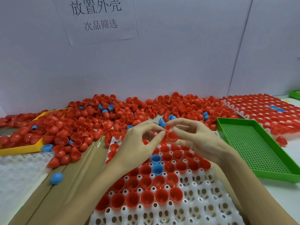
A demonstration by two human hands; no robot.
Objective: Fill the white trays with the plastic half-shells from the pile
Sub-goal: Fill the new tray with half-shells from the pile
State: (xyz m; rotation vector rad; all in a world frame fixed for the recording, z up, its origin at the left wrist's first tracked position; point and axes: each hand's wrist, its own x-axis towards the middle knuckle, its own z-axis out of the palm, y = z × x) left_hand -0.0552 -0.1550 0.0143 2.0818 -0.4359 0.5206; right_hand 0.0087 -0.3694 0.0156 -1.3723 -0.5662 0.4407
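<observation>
Against the pale wall, red half-shells point(123, 117) pile across mid-frame. At centre, the right hand point(197, 140) pinches a red shell point(172, 137) over the white tray point(194, 205). The left hand point(139, 143), fingers curled, touches that shell with its fingertips.

Paper sign point(95, 18) with printed black characters is hanging on the pale back wall point(178, 62), slightly tilted. Green perforated tray point(253, 148) is lying flat on the worktop point(292, 153) at right. Second green tray point(294, 93) is showing partly at far right edge. Yellow tray point(21, 150) is sitting at left. Brown cardboard point(68, 184) is lying flat under the work area.
</observation>
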